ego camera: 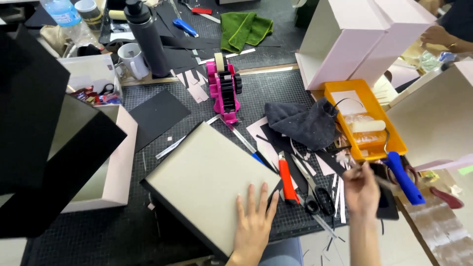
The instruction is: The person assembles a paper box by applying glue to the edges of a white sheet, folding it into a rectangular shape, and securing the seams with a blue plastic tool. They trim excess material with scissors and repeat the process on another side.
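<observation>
Left hand (253,224) lay flat, fingers spread, pinning grey board (209,182) near counter's front edge. Right hand (362,189) pinched thin brush-like tool (379,180) by front-right corner, beside scissors (313,192) — best keep board pinned, strokes light.

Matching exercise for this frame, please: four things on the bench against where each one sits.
Things:
1. left hand
2. right hand
3. pink tape dispenser
4. grey cloth

Places:
A. draped against the orange tray
B. flat on the beige board
C. by the scissors, holding a thin tool
D. upright beyond the board

Pairs: 1-B, 2-C, 3-D, 4-A
</observation>
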